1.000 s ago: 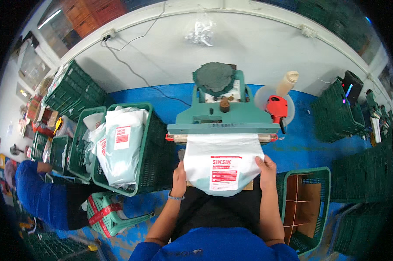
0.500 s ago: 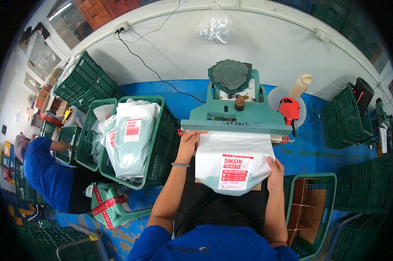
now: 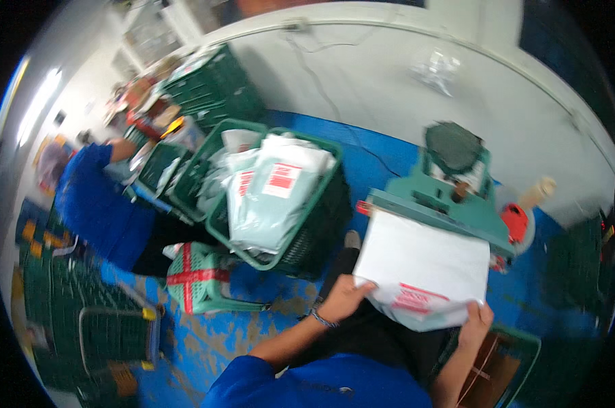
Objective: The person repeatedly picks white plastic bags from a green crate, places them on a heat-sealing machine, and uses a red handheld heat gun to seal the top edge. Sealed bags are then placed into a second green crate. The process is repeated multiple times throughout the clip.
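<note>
A white plastic pouch (image 3: pixel 426 255) with a red printed label is stretched between my hands. Its upper edge lies along the jaw bar of a green bag sealer (image 3: pixel 426 209); I cannot tell whether that edge is still inside the jaws. My left hand (image 3: pixel 347 299) pinches the pouch's lower left corner between thumb and fingers. On the lower right side, my right hand (image 3: pixel 476 322) grips the other edge. The pouch's bottom sags a little, and motion blurs its print.
Left of me, a green crate (image 3: pixel 324 197) holds similar filled pouches (image 3: pixel 280 194). A stool (image 3: pixel 198 277) with red tape stands nearer. A co-worker in a blue shirt (image 3: pixel 110 204) bends over crates at far left. Beside the sealer are a red tape dispenser (image 3: pixel 515 221) and beige bottle (image 3: pixel 537 194).
The view has swung left, so the sealer sits further right and tilted. My left hand has gone from the pouch's top corner at the sealer down to its lower left corner.
</note>
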Demonstrator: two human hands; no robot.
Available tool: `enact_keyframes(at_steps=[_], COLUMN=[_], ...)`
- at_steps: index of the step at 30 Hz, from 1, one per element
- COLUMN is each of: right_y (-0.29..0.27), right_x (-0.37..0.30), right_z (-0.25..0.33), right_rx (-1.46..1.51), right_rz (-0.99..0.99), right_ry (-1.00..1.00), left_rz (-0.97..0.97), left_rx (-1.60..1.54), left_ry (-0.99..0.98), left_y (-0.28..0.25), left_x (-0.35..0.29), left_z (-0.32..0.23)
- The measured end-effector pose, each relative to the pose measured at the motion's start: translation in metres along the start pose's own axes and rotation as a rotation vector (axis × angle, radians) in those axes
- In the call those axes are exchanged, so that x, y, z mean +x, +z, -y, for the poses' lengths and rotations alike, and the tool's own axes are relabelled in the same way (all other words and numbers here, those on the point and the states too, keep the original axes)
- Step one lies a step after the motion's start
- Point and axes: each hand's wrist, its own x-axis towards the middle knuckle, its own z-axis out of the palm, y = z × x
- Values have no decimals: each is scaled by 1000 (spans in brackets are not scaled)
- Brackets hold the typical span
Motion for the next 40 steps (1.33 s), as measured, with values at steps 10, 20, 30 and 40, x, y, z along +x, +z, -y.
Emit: enact_keyframes(at_steps=[10,20,30,40], right_y=[-16,56,45,41], right_x=[26,-11,-9,-9], right_z=[-67,-120,-143,-155], right_rx=[-181,-663,-800,-879], right_rz=[13,-21,-28,10], right_ry=[210,-8,-217,-242], left_rz=[-697,-870,360,1617], left_rx=[680,1132,1449,855], left_ry=[671,663,0,-346], left_y=[-151,-444,-264,-80], left_x=[85,142,46,-221], left_z=[-51,-44,46,94])
